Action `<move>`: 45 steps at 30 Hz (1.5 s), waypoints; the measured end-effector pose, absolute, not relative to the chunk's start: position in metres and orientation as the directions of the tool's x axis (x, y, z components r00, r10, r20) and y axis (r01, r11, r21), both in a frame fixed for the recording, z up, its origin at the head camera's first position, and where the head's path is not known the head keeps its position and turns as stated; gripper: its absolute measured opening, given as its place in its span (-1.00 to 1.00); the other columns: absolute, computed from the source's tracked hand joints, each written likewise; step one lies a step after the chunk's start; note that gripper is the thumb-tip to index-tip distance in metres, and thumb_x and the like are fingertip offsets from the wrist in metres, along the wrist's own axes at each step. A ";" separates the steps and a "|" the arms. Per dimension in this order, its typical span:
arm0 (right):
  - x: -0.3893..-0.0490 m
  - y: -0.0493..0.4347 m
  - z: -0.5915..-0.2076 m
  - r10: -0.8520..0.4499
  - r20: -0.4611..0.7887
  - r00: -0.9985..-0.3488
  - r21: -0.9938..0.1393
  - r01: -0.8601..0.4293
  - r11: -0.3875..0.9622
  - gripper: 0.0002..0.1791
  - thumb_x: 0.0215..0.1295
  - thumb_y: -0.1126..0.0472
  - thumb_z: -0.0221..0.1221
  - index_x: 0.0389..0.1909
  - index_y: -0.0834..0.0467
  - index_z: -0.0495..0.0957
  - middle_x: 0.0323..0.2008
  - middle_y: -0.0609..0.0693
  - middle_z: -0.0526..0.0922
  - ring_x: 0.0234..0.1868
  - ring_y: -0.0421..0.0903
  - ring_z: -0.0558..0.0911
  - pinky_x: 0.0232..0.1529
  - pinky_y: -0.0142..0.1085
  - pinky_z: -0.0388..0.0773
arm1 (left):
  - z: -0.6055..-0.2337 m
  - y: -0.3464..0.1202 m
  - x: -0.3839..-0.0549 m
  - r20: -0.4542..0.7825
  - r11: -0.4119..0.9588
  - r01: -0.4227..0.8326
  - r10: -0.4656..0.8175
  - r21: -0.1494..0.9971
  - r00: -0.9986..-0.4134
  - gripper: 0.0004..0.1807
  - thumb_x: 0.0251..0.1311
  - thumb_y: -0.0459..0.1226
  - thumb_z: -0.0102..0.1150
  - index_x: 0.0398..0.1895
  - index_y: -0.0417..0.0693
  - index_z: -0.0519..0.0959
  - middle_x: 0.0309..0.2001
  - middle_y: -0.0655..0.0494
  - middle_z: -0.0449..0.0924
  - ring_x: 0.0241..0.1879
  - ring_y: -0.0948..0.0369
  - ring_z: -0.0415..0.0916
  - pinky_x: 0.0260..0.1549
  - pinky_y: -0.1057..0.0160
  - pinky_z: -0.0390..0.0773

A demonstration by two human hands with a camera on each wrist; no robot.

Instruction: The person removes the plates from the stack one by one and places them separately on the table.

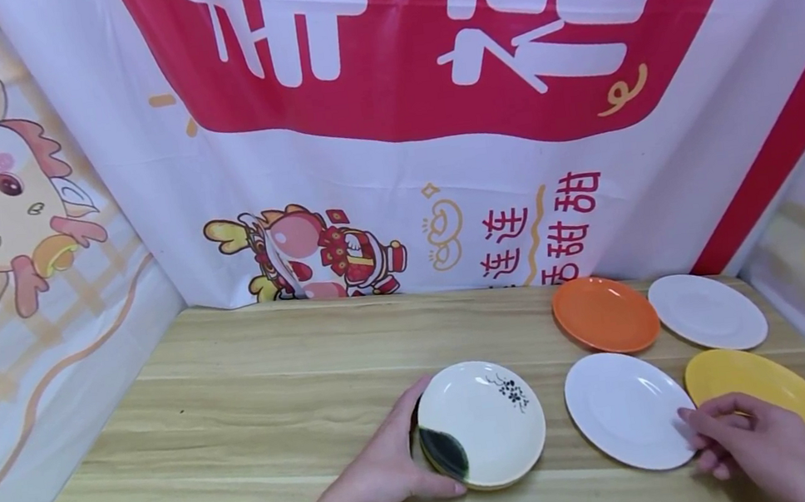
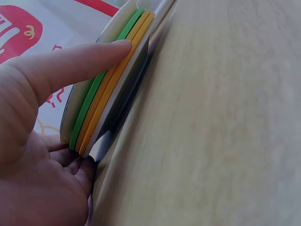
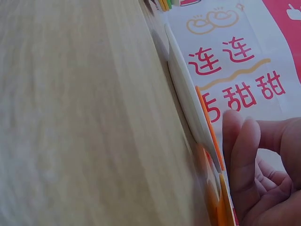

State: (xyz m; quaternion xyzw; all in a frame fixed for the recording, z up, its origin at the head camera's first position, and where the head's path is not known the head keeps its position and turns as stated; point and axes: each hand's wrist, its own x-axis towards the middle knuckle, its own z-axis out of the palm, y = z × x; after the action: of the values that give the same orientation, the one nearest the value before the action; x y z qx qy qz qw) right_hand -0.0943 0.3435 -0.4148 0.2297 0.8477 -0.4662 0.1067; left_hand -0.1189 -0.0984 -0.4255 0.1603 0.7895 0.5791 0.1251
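A stack of small plates (image 1: 482, 421) is gripped by my left hand (image 1: 391, 462), thumb on the near side and fingers round the left. Its top plate is cream with a dark leaf patch and a flower sprig. In the left wrist view, green and orange-yellow rims (image 2: 106, 89) show beneath it, with a pale plate lowest. My right hand (image 1: 760, 437) hovers by the right rim of a white plate (image 1: 625, 408), fingers loosely bent with nothing visible between them. Partly behind that hand lies a yellow plate (image 1: 773, 381). In the right wrist view the fingertips (image 3: 247, 134) are just above the plates.
Farther back on the wooden table (image 1: 244, 438) lie an orange plate (image 1: 606, 314) and another white plate (image 1: 707, 312). A printed red and white cloth (image 1: 389, 144) hangs behind the table, and a patterned cloth (image 1: 3, 250) hangs along the left side.
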 end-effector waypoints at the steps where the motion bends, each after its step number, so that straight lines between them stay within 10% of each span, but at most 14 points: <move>1: -0.095 0.343 -0.415 0.289 -0.396 -0.871 -0.742 0.489 0.458 -0.20 0.43 -0.29 0.33 0.22 0.37 0.45 -0.38 -0.05 0.78 -0.38 -0.05 0.74 -0.33 -0.28 0.74 | -0.426 -0.098 -0.119 -0.009 0.281 0.112 0.397 0.953 -0.918 0.46 -0.39 -0.33 0.83 0.71 -0.04 0.13 0.63 -0.06 0.27 0.65 -0.15 0.12 0.63 -0.37 -0.07; 45: -0.129 0.216 -0.395 -0.003 -0.324 -0.946 -0.784 0.266 0.561 -0.58 0.37 -0.01 0.45 -0.05 0.24 0.62 -0.41 0.07 0.71 -0.50 -0.03 0.72 -0.45 -0.21 0.72 | -0.424 -0.075 -0.121 0.007 0.339 0.127 0.335 0.932 -0.942 0.44 -0.42 -0.29 0.85 0.68 0.00 0.20 0.61 -0.04 0.32 0.61 -0.14 0.22 0.60 -0.39 0.10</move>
State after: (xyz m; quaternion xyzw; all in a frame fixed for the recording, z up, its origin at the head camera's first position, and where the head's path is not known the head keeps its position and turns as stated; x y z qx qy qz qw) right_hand -0.1291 0.2163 -0.3953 0.0753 0.8714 -0.4623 0.1457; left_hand -0.1205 -0.0755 -0.4244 0.1419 0.8128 0.5572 0.0933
